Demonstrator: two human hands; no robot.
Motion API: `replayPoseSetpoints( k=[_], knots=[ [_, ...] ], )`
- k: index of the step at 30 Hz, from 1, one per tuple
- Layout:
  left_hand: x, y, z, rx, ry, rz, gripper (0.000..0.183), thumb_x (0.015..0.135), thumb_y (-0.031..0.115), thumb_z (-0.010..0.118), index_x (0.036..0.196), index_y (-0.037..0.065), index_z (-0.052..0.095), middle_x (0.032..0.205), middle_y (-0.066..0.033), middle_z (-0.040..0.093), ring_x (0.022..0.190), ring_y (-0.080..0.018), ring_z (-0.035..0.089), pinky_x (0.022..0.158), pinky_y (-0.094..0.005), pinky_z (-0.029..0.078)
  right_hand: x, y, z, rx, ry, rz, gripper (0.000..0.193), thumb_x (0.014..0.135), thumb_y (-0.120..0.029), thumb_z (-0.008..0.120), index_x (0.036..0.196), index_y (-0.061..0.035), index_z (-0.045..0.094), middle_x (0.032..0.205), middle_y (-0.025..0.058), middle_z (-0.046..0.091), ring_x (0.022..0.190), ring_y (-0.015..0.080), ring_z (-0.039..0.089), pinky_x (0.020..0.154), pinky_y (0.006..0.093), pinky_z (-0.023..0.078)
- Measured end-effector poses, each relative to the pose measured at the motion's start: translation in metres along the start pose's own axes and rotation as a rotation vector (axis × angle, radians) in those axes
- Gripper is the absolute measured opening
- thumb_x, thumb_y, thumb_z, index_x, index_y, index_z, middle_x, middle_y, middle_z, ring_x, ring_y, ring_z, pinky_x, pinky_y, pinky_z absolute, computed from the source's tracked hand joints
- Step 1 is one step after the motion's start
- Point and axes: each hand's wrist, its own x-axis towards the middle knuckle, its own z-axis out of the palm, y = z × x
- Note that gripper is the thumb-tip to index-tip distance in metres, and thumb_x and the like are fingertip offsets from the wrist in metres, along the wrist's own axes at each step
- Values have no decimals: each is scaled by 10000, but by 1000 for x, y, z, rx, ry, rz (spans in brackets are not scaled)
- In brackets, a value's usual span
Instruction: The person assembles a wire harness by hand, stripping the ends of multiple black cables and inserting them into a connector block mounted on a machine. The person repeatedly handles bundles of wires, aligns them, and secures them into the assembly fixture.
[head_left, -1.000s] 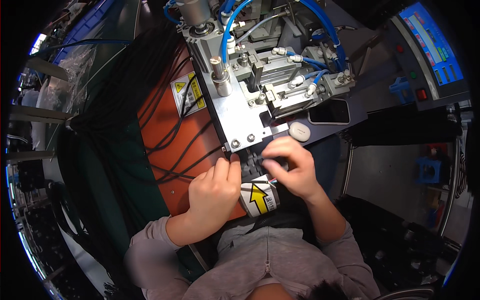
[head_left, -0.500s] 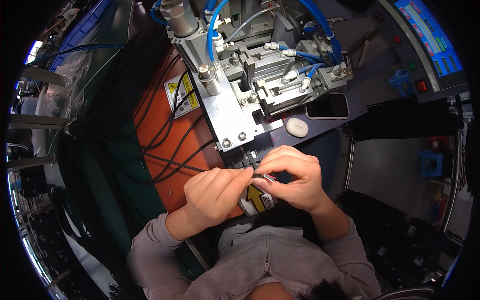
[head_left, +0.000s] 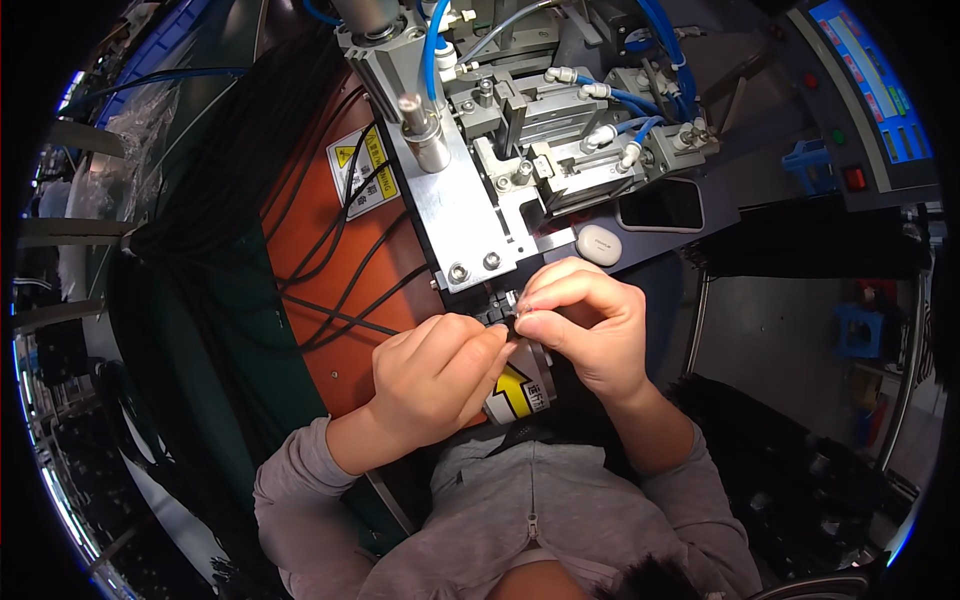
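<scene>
My left hand (head_left: 435,375) is closed, thumb and fingers pinched round the end of a black cable (head_left: 370,326) that runs in from the left. Just right of it, my right hand (head_left: 590,325) is closed too, its thumb and forefinger pinching the cable's thin wires, which the fingertips mostly hide. Both sets of fingertips are close together by a small dark metal fixture (head_left: 497,308) at the front of a machine. Below them lies a white label with a yellow arrow (head_left: 514,392).
The metal machine (head_left: 465,215) with blue air tubes rises just beyond my hands. A white oval case (head_left: 598,245) and a phone (head_left: 660,207) lie to its right. More black cables (head_left: 335,290) cross the orange surface (head_left: 300,245) at left. A control panel (head_left: 870,90) stands far right.
Both hands have shifted slightly, the right one up toward the fixture. The coloured wire ends that showed between the hands are now mostly hidden by my fingers. The view has moved a little.
</scene>
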Motion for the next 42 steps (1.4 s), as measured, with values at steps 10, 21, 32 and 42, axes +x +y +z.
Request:
replayPoseSetpoints(
  k=[10, 21, 32, 42],
  knots=[
    [0, -6, -5, 274, -73, 104, 241, 698, 58, 657, 936, 20, 668, 750, 0, 550, 563, -95, 502, 430, -226, 357, 0, -7, -9, -565, -82, -100, 126, 792, -98, 673, 790, -16, 577, 763, 90, 557, 754, 249, 537, 683, 322, 421],
    [-8, 2, 5, 339, -174, 111, 376, 649, 92, 662, 1023, 83, 704, 752, 0, 540, 552, -96, 482, 444, -220, 368, -1, 10, -24, -501, -94, 0, 69, 786, -26, 669, 820, 28, 641, 828, 99, 639, 728, 203, 592, 660, 302, 463],
    [-6, 8, 4, 449, -329, 13, 350, 701, 116, 588, 1028, 24, 669, 699, 12, 414, 591, -89, 420, 429, -209, 330, -1, 24, -8, -791, -20, -262, 64, 719, 0, 648, 713, -14, 586, 705, 95, 557, 673, 263, 526, 627, 349, 433],
    [-3, 1, 9, 334, -232, -17, 308, 663, 77, 666, 969, 52, 696, 671, -3, 453, 556, -114, 488, 447, -256, 366, -6, 40, -12, -213, 78, 284, 60, 784, -12, 604, 742, 13, 569, 730, 80, 571, 697, 164, 531, 639, 280, 420]
  ],
)
